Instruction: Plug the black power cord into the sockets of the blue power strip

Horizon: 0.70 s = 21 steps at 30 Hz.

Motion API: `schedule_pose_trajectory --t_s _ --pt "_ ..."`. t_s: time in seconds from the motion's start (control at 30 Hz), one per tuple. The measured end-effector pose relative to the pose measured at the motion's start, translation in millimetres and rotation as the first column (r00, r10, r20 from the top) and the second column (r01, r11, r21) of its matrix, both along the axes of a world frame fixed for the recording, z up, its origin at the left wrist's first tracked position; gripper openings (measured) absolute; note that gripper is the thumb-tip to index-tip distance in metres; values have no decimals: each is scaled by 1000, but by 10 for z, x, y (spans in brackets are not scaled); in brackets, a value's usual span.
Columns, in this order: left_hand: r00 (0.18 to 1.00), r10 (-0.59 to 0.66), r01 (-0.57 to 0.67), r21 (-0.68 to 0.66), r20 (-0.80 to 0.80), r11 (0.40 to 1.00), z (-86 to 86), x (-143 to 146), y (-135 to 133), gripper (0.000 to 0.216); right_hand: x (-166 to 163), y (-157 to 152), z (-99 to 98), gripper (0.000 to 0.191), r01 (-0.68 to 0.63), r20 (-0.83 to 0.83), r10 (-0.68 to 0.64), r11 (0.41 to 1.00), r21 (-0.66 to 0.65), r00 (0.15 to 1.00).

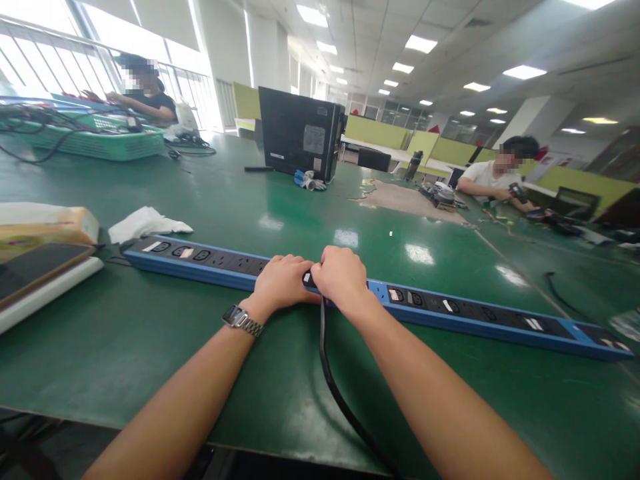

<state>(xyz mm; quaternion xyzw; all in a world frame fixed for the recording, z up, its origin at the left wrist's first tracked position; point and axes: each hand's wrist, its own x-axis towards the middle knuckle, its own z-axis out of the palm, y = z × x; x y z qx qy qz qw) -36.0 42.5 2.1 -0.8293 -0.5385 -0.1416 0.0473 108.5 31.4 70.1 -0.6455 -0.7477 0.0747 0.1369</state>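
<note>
Lighting: bright; windows (50,15) at left blown out; ceiling panel lights (421,44) lit. Green tabletop (225,193): white glare patches, faint shadow beside black cable (328,373). Wide-angle stretching toward edges.

1. Power strip (475,319): blue casing, black socket face flecked with white, bright blue sections.
2. Power cable (331,381): plain black.
3. Tabletop (200,183): glossy green, with a greyish-tan patch (400,200).
4. Wristwatch (243,320): silver band, dark face.
5. Basket (120,147): mint green.
6. Computer tower (290,133): black, marked with a grey rectangle.
7. Tissue (147,223): white.
8. Partition panels (375,131): yellow-green.
</note>
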Motion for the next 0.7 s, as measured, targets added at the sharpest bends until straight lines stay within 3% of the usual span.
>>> schedule_pose_trajectory --t_s 0.27,0.5,0.63,0.7 --pt "1000 4 -4 -19 24 1000 12 7 -5 60 78 38 -22 32 33 -18 -34 997 -74 999" --pt "1000 4 -4 -14 22 1000 5 -4 -3 51 3 -12 -44 30 -47 -22 47 998 -39 999" --pt "1000 15 -15 -17 21 1000 17 -3 -9 71 309 -9 169 29 -27 -96 38 994 104 995" --pt "999 23 -22 -18 26 1000 21 -1 -13 82 608 -5 242 25 -19 -83 28 994 106 996"
